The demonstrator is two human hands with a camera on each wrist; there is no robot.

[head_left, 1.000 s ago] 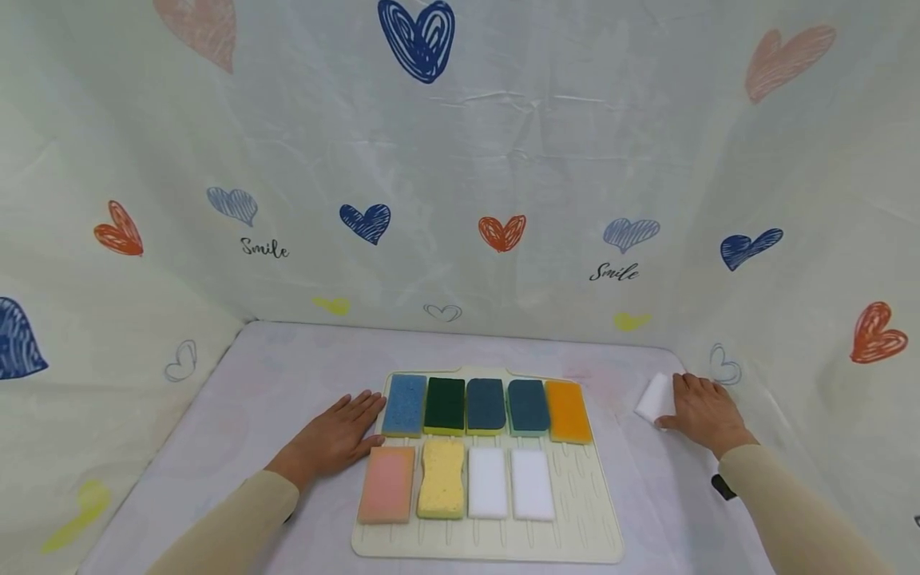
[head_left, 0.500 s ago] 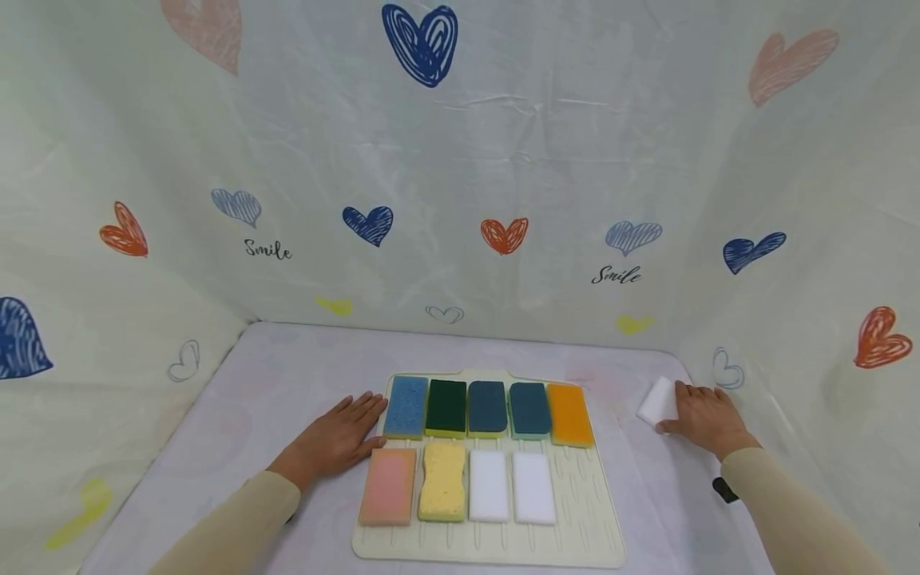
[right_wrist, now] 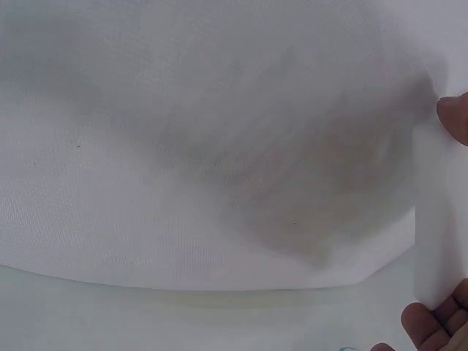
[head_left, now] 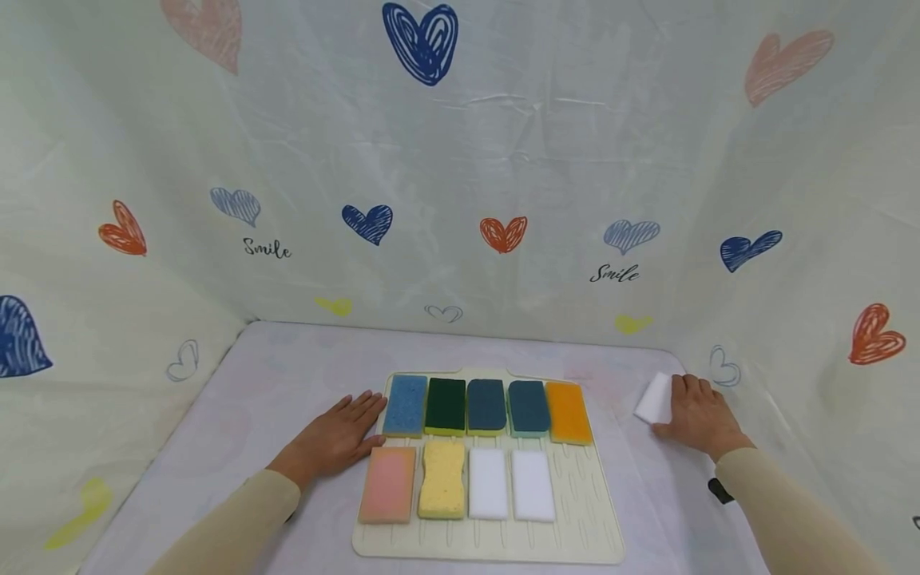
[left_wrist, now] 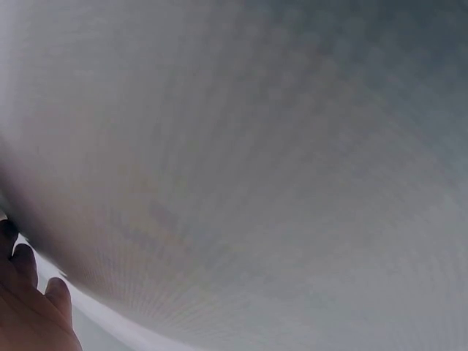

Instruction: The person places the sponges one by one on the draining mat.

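Note:
At the right side of the table, my right hand [head_left: 704,415] holds a white sponge [head_left: 652,399] that lies at a slant. In the right wrist view the thumb [right_wrist: 455,121] is on one side of this white block and the curled fingers [right_wrist: 431,325] on the other. My left hand [head_left: 338,435] lies flat with fingers stretched out, fingertips right at the left edge of a cream tray [head_left: 585,511]. The tray bears two rows of sponges, among them a blue sponge [head_left: 406,406] and a pink sponge [head_left: 388,485] nearest this hand.
The tray's back row ends with an orange sponge [head_left: 569,412]. In front are a yellow wavy sponge [head_left: 442,479] and two white sponges [head_left: 489,483], with bare ribbed tray to their right. White sheets with printed hearts [head_left: 503,235] wall the table's back and sides.
My right thumb has shifted slightly leftward and nearer along the white sponge. The left hand and the sponges on the tray have stayed in place.

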